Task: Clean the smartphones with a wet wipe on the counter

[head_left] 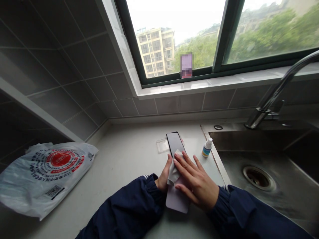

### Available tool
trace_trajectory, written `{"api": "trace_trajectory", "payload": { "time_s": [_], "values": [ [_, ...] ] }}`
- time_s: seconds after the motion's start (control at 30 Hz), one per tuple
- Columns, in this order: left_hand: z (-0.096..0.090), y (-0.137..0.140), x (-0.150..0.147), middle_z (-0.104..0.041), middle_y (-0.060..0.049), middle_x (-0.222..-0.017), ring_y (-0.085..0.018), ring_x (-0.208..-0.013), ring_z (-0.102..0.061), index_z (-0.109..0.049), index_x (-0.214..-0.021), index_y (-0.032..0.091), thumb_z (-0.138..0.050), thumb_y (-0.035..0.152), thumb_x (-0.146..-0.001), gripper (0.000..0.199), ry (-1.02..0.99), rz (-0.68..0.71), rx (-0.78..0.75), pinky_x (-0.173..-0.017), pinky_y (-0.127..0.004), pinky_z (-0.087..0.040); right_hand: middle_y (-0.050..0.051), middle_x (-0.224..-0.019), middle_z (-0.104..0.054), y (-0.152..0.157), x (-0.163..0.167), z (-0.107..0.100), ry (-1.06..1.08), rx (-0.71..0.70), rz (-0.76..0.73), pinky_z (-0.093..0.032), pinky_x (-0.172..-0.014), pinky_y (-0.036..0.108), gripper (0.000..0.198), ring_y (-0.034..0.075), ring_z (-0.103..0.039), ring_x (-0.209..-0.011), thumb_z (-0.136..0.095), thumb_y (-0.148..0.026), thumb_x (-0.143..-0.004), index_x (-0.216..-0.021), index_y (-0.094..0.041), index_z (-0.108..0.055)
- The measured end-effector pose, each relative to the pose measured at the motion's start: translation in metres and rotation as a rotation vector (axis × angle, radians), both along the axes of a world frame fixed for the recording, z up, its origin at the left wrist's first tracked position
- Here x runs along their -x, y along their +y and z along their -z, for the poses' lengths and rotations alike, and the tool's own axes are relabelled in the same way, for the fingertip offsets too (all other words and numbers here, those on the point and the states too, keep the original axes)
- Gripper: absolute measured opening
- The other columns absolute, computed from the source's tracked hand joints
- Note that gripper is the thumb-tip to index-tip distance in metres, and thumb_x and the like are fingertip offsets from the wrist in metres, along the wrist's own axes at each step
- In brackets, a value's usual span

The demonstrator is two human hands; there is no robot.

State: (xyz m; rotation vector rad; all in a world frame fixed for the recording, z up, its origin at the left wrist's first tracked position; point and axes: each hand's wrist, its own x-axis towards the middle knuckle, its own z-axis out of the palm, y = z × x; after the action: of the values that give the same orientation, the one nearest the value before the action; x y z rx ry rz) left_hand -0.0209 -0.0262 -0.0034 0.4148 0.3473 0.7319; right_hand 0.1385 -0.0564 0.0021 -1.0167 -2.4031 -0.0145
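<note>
Lilac slab (pixel 177 201), phone-shaped, is over the counter (pixel 129 146), left of the sink (pixel 294 176), white cloth (pixel 172 176) on top. Right hand (pixel 199 186): fingers spread, flat on cloth. Left hand (pixel 163 174): thumb at cloth's left edge, other fingers hidden, can't tell grip. Bottle (pixel 207 147) near sink.

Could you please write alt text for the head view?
The right hand presses a white cloth onto a lilac phone-shaped slab, left hand at its edge. Beyond lie a black-edged smartphone and clear case on a countertop, with a small bottle beside a steel sink at right and a plastic bag at left.
</note>
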Motion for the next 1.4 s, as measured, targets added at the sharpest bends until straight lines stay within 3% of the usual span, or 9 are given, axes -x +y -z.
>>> {"api": "trace_trajectory", "payload": {
  "time_s": [0.23, 0.4, 0.57, 0.9, 1.13, 1.3, 1.4],
  "values": [
    [-0.005, -0.002, 0.000, -0.062, -0.015, -0.132, -0.024, -0.136, -0.046, -0.054, -0.137, 0.012, -0.028, 0.066, -0.094, 0.074, 0.018, 0.002, 0.036, -0.116, -0.032, -0.024, 0.014, -0.159, -0.026, -0.002, 0.001, -0.004, -0.008, 0.004, -0.023, -0.023, -0.114, 0.068, 0.069, 0.035, -0.014, -0.149, -0.051, -0.037, -0.096, -0.155, -0.014, -0.022],
    [-0.011, -0.002, -0.002, -0.067, -0.017, -0.121, -0.026, -0.133, -0.049, -0.061, -0.127, 0.006, -0.027, 0.067, -0.094, 0.078, 0.073, -0.045, 0.098, -0.114, -0.032, -0.029, 0.013, -0.158, -0.028, -0.003, 0.001, -0.004, -0.034, 0.016, -0.071, -0.023, -0.115, 0.068, 0.064, 0.034, -0.018, -0.149, -0.050, -0.032, -0.096, -0.153, -0.015, -0.028],
    [-0.012, -0.002, -0.005, -0.067, -0.020, -0.118, -0.027, -0.122, -0.058, -0.062, -0.123, 0.004, -0.035, 0.069, -0.090, 0.077, 0.070, -0.098, 0.172, -0.112, -0.035, -0.034, 0.012, -0.157, -0.030, -0.003, 0.002, -0.003, -0.054, 0.031, -0.093, -0.024, -0.115, 0.067, 0.061, 0.034, -0.021, -0.148, -0.050, -0.031, -0.096, -0.152, -0.014, -0.032],
    [-0.006, 0.005, 0.004, -0.072, -0.020, -0.090, -0.030, -0.101, -0.068, -0.067, -0.105, 0.002, -0.029, 0.080, -0.084, 0.089, 0.143, -0.064, 0.209, -0.100, -0.038, -0.045, 0.010, -0.150, -0.045, -0.008, 0.005, -0.007, -0.007, 0.024, -0.194, -0.019, -0.119, 0.060, 0.049, 0.029, -0.030, -0.146, -0.050, -0.026, -0.097, -0.145, -0.018, -0.046],
    [-0.003, 0.006, 0.005, -0.071, -0.022, -0.095, -0.030, -0.105, -0.067, -0.066, -0.108, 0.001, -0.037, 0.082, -0.080, 0.090, 0.103, -0.015, 0.238, -0.101, -0.037, -0.045, 0.011, -0.151, -0.042, -0.009, 0.006, -0.004, -0.008, 0.006, -0.167, -0.019, -0.119, 0.061, 0.054, 0.030, -0.030, -0.146, -0.051, -0.031, -0.097, -0.149, -0.019, -0.039],
    [-0.005, 0.000, 0.002, -0.070, -0.017, -0.111, -0.026, -0.119, -0.061, -0.066, -0.118, 0.005, -0.031, 0.068, -0.092, 0.077, 0.100, -0.092, 0.140, -0.104, -0.029, -0.040, 0.011, -0.155, -0.035, -0.004, 0.003, -0.003, -0.028, -0.026, -0.078, -0.023, -0.115, 0.065, 0.058, 0.032, -0.026, -0.147, -0.047, -0.033, -0.099, -0.153, -0.018, -0.031],
    [-0.003, -0.001, 0.001, -0.068, -0.015, -0.118, -0.024, -0.125, -0.057, -0.063, -0.125, 0.007, -0.027, 0.068, -0.093, 0.078, 0.061, -0.060, 0.102, -0.109, -0.029, -0.035, 0.011, -0.156, -0.032, -0.003, 0.002, -0.001, -0.032, -0.035, -0.025, -0.026, -0.114, 0.065, 0.058, 0.032, -0.025, -0.147, -0.045, -0.033, -0.100, -0.154, -0.018, -0.028]
  ]
}}
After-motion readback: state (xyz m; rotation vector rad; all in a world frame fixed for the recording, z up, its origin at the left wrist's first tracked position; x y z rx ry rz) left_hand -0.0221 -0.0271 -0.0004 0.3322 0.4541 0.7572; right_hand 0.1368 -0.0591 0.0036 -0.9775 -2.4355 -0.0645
